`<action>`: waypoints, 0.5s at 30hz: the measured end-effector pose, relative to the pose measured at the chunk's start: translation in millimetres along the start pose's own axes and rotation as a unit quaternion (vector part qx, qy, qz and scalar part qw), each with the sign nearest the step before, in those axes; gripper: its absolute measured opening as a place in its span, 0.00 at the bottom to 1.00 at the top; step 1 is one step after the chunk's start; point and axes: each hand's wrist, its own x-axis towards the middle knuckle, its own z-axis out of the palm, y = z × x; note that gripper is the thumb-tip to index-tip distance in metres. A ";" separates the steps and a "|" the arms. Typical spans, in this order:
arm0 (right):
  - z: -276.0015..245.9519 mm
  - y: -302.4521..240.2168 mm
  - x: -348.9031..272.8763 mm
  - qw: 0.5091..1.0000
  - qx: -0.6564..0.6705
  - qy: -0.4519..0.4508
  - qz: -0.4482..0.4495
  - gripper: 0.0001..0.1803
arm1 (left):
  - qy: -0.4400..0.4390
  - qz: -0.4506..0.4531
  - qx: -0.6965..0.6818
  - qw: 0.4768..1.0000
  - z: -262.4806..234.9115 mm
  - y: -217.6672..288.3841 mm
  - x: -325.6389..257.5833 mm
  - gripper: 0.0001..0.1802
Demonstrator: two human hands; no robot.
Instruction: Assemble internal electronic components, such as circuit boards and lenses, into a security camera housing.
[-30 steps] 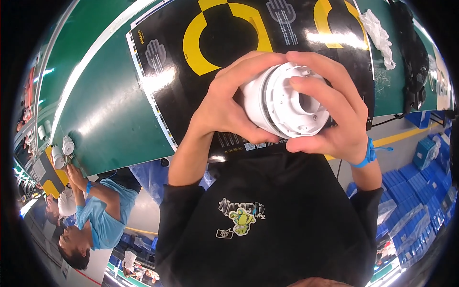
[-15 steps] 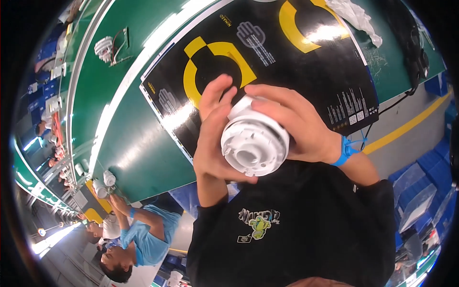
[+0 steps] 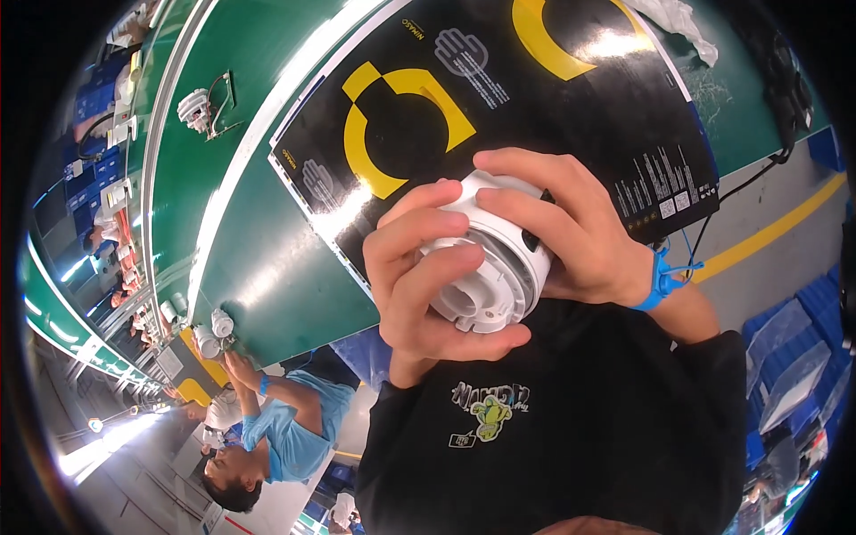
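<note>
Both hands [image 3: 428,285] around white round housing [image 3: 495,272], apparently hollow

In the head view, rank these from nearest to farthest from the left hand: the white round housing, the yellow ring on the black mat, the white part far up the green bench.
1. White round housing: gripped in the left hand, with the right hand on its other side.
2. Yellow ring: on the black mat, just above the hands.
3. White part: far upper left on the green bench.

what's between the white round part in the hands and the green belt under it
In the head view, a black mat with yellow ring marks lies on the green belt, behind the white round part held up by the left hand and right hand.
</note>
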 end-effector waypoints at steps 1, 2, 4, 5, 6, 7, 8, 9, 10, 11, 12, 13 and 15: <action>-1.0 0.0 -0.6 1.000 0.000 -0.001 0.000 0.35 | 0.000 -0.001 0.000 1.000 0.9 0.4 0.2 0.41; -1.9 -0.1 -1.2 1.000 -0.001 -0.001 0.003 0.35 | -0.002 -0.001 0.003 1.000 1.3 1.5 1.4 0.40; -0.2 -0.1 -2.4 1.000 0.001 -0.002 0.005 0.35 | -0.004 -0.003 0.010 1.000 -0.6 3.0 2.4 0.39; 3.0 0.6 -3.6 1.000 -0.005 0.003 0.005 0.37 | -0.012 0.004 0.009 1.000 -3.1 2.6 2.7 0.38; 5.7 0.6 -4.3 1.000 -0.010 0.007 0.005 0.38 | -0.019 0.012 0.010 1.000 -5.4 3.2 3.0 0.37; 6.7 0.1 -5.0 1.000 -0.009 0.005 0.004 0.38 | -0.017 0.010 0.011 1.000 -6.2 5.6 3.0 0.37; 7.5 -0.8 -5.6 1.000 0.001 0.000 0.012 0.38 | -0.024 -0.001 0.031 0.999 -6.9 9.5 3.5 0.37; 8.4 -1.6 -6.2 1.000 0.011 -0.005 0.020 0.38 | -0.030 -0.013 0.050 0.998 -7.8 13.0 4.3 0.37; 9.1 -1.6 -7.8 1.000 0.012 -0.006 0.020 0.38 | -0.029 -0.014 0.051 0.998 -9.5 15.0 5.8 0.37; 9.9 -1.4 -9.7 0.999 0.030 -0.008 0.026 0.39 | -0.051 -0.009 0.064 0.997 -12.5 16.7 7.6 0.36; 10.2 -1.3 -10.9 0.998 0.049 -0.009 0.033 0.39 | -0.074 -0.004 0.076 0.994 -14.1 18.5 9.6 0.35; 10.8 -1.7 -10.9 0.998 0.050 -0.011 0.033 0.39 | -0.073 -0.006 0.077 0.994 -14.3 20.9 10.6 0.35; 10.6 -2.2 -9.9 0.998 0.038 -0.021 0.040 0.39 | -0.063 -0.023 0.092 0.994 -13.5 25.3 14.2 0.33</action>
